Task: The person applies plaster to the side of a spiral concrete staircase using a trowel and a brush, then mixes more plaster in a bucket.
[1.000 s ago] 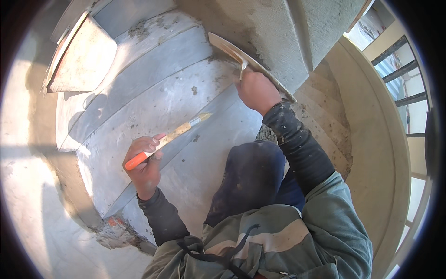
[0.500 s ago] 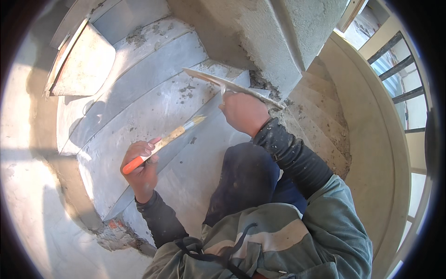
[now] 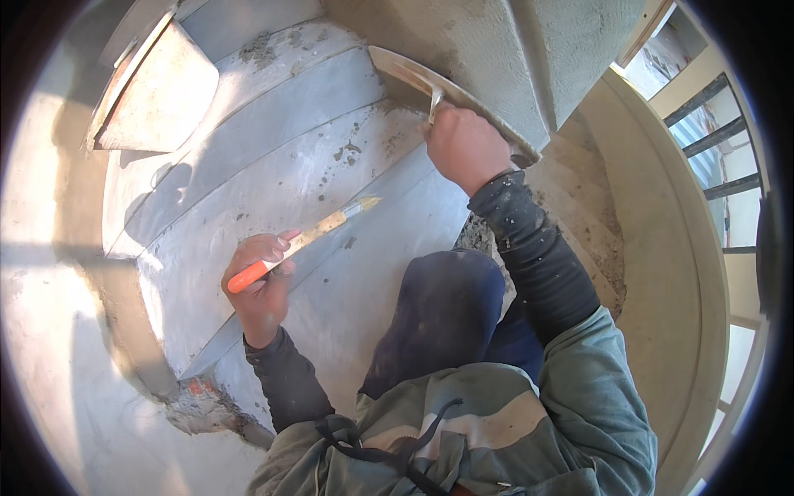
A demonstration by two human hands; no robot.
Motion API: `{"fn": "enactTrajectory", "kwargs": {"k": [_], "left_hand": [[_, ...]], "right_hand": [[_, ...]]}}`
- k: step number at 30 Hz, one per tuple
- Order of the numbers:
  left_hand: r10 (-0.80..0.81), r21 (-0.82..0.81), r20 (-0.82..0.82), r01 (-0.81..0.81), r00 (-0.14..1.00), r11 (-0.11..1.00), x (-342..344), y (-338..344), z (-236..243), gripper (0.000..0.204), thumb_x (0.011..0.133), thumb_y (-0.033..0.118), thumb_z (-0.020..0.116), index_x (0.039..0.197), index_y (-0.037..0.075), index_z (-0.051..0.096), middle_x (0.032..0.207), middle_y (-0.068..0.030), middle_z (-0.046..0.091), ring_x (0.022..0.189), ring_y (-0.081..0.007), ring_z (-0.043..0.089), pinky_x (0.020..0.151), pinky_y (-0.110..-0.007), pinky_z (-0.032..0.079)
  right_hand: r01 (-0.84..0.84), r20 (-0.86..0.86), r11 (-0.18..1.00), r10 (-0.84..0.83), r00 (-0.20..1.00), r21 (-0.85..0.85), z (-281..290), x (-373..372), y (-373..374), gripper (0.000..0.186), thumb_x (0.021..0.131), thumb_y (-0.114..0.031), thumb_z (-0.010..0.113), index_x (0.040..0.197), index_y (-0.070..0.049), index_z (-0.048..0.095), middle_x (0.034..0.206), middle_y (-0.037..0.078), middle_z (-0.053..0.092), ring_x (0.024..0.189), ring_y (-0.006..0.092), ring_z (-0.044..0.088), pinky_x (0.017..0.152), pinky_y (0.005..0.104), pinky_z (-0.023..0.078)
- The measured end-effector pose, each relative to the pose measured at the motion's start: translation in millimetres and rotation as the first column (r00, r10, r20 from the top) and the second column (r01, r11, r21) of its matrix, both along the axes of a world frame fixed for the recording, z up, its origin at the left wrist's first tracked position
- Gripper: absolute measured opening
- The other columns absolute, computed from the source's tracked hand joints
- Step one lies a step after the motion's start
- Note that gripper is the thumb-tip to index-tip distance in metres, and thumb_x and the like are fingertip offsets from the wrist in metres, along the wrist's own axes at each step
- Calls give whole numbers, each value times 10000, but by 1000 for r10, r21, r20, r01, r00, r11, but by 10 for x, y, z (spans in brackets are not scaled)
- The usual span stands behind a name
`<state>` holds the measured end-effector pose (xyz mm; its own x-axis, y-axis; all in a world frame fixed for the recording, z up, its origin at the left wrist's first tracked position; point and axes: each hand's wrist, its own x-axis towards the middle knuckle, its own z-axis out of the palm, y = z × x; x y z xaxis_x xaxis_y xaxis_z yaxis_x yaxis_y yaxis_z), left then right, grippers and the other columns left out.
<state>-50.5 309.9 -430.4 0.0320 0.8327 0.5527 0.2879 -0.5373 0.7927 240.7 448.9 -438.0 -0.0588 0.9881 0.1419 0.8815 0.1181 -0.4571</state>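
Note:
My left hand (image 3: 260, 285) is closed round the handle of a paintbrush (image 3: 310, 236) with an orange end, a pale middle and yellowish bristles. The brush slants up to the right above the grey steps (image 3: 223, 202). In my right hand (image 3: 470, 147) is the grip of a long plastering trowel (image 3: 405, 70), my fingers wrapped round it. The trowel's blade lies along the lower part of the plastered wall (image 3: 463, 41), where it appears to touch the surface. My right hand hides part of the blade.
A pale tub-like container (image 3: 161, 91) stands tilted on the upper steps at the left. Crumbs of mortar (image 3: 347, 150) dot the treads. A curved wall (image 3: 678, 273) bounds the right side, with a barred window (image 3: 719, 149) beyond. Rough broken edging (image 3: 207, 405) shows at the lower left.
My right hand has moved the trowel up and to the right, onto the wall face. The paintbrush in my left hand has shifted slightly up and right.

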Motion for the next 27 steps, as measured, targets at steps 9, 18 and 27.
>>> {"fn": "enactTrajectory", "kwargs": {"k": [9,18,27], "left_hand": [[21,-1,3,-21,1000,1000,-106,-130,-13,149,849,-25,726,928,27,610,920,-92,622,906,-210,623,906,-550,590],[0,6,36,0,999,1000,-24,11,-6,210,810,-140,673,925,22,606,915,-103,619,894,-225,624,905,-544,593],[-35,25,38,34,999,999,54,71,54,237,778,-162,659,911,25,600,911,-109,616,900,-222,625,898,-556,596]], "right_hand": [[-16,-85,981,34,996,194,389,65,-61,318,932,-290,650,907,26,630,772,250,677,768,413,687,667,496,558],[-58,208,995,75,975,-84,-442,229,-81,300,924,-302,637,952,-3,649,830,226,703,796,402,697,703,490,567],[-34,156,999,36,987,-17,-321,152,7,291,934,-307,611,951,-21,663,836,215,706,795,401,697,716,493,568]]}}
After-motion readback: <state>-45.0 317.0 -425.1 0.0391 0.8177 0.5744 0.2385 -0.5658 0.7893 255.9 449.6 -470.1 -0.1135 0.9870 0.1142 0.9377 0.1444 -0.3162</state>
